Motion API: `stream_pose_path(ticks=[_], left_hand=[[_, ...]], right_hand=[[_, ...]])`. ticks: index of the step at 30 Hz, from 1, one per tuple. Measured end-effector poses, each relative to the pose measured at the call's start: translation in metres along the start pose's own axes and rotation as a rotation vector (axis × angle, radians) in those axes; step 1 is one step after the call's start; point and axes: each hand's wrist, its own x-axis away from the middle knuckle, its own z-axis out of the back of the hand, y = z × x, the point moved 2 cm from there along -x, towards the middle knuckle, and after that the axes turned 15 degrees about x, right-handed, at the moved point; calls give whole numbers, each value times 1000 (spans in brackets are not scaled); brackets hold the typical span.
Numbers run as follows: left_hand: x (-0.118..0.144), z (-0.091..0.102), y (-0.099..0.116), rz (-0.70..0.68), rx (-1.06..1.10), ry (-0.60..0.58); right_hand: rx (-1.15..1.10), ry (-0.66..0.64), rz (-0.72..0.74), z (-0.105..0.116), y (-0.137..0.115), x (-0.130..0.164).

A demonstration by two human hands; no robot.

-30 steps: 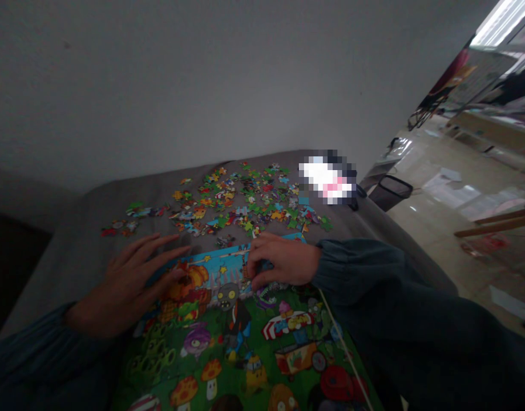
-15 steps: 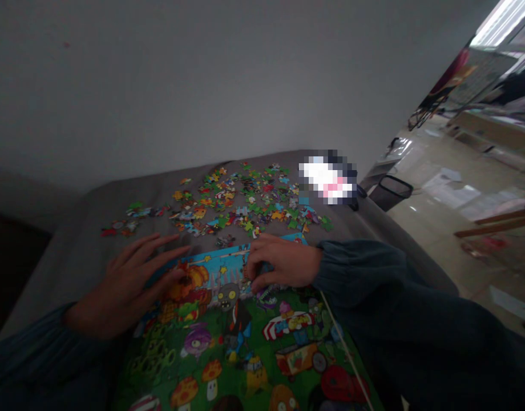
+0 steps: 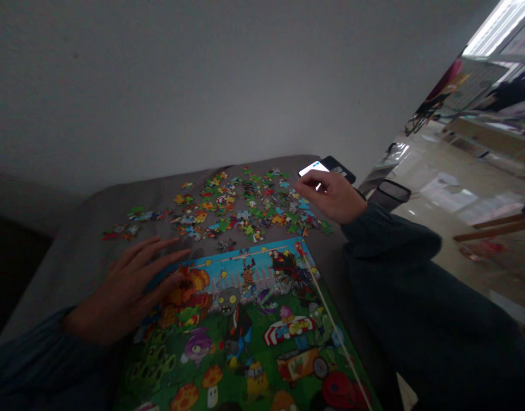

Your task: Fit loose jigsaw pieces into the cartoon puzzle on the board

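While a plain grey wall [image 3: 202,85] fills the upper half of the frame, a grey cloth-covered table [image 3: 74,228] spreads across the middle and lower part. On it, at lower centre, lies the large, colourful cartoon jigsaw puzzle board [image 3: 254,331], mostly assembled, with green grass, a blue sky strip, mushrooms and zombie figures. Above the board, at centre frame, sits the scattered heap of loose multicoloured puzzle pieces [image 3: 241,205], trailing off to the left. The left hand [image 3: 125,288], in a dark sleeve, lies flat and open at lower left, fingers spread, its fingertips resting on the upper left corner of the board; it holds nothing. The right hand [image 3: 328,197] hovers right of centre over the right edge of the loose pieces, fingers curled loosely downward; whether it pinches a piece cannot be told. Just behind it, a black smartphone with a lit screen [image 3: 326,166] lies on the table's far edge. A dark mesh wastebasket [image 3: 388,194] stands on the floor to the right.
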Motion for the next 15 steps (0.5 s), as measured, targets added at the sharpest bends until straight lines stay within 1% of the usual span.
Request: stream_pose_path(ticks=[1, 3, 6, 8, 10, 12, 15], left_hand=[[0, 0, 1, 6, 2, -5], [0, 0, 2, 12, 3, 14], [1, -1, 1, 6, 9, 63], [2, -1, -1, 7, 14, 44], [2, -1, -5, 17, 16, -4], [3, -1, -8, 30, 18, -27], [3, -1, -12, 45, 22, 3]], right_hand=[[66, 37, -60, 3, 12, -2], [196, 34, -122, 5, 31, -4], [302, -86, -127, 5, 46, -3], [308, -138, -103, 4, 48, -1], [303, -133, -92, 3, 48, -1], [291, -126, -85, 0, 46, -1], [249, -165, -14, -13, 38, 0]])
